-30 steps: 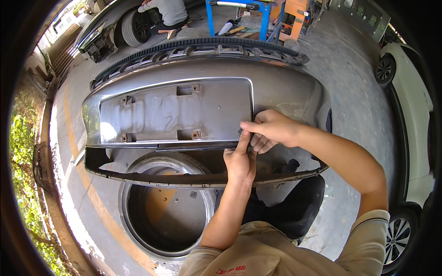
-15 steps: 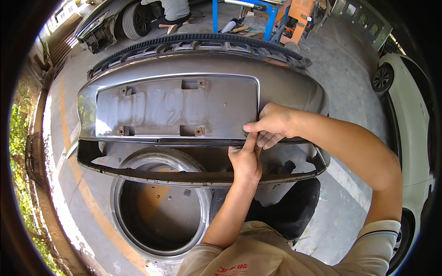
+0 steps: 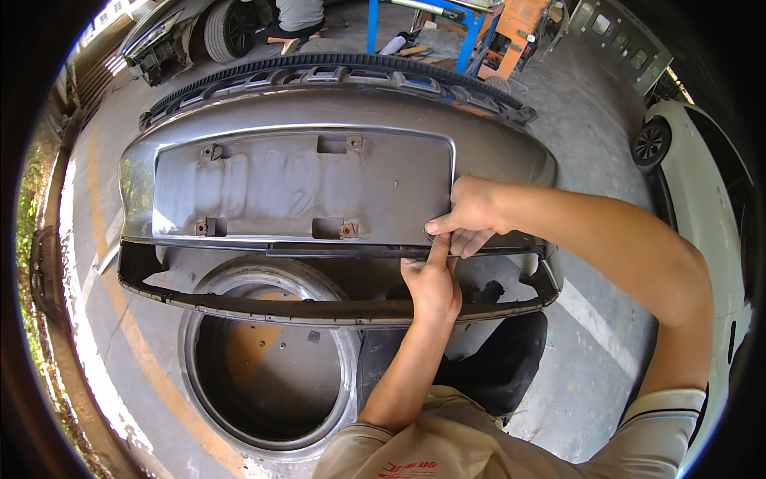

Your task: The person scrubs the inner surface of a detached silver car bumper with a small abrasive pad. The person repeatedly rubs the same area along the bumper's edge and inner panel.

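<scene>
A large grey car bumper lies in front of me, its licence plate recess facing up. My right hand rests at the recess's lower right corner, thumb pressed to the panel and the other fingers curled together. Under the thumb shows a small dark round spot, too covered to name. Directly below, my left hand reaches up to the bumper's lower edge. Its raised finger meets the right thumb, while its thumb lies against the black trim strip. The left hand's remaining fingers are hidden behind the edge.
Below the bumper a tyre lies flat, with several small bits inside its ring. At the far side are a blue-framed bench, an orange machine and a person by a car wheel. A white car stands right.
The view has shifted slightly, so the bumper appears a little further left. Both hands keep the same hold at the recess's corner.
</scene>
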A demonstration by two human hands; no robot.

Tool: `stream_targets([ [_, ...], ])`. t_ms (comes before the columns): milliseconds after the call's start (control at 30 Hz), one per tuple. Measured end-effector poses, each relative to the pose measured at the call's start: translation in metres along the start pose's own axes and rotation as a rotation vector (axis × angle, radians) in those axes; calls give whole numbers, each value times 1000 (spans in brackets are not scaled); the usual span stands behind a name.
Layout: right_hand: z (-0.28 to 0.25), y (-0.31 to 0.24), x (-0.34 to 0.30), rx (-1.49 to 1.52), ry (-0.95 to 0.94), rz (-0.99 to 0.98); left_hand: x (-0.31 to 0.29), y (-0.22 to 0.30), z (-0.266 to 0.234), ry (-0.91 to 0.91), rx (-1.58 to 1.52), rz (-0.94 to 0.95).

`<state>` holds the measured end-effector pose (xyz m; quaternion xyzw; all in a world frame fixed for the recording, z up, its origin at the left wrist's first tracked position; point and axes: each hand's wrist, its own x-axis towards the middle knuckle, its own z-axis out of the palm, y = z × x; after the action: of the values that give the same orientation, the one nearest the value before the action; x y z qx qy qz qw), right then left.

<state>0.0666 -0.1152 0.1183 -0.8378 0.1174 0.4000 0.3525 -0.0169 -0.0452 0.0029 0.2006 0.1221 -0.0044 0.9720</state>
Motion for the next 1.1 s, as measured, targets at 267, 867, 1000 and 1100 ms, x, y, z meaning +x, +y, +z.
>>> stream_targets([
  [267,7,11,-8,-26,61,-129,-2,2,-1,11,-3,-22],
  [867,-5,59,3,314,-174,-339,-2,2,-1,49,41,92],
  [1000,-3,58,2,334,-155,-341,-1,2,0,62,66,109],
  [1100,-1,58,2,323,-130,-339,-1,3,-1,60,77,107],
])
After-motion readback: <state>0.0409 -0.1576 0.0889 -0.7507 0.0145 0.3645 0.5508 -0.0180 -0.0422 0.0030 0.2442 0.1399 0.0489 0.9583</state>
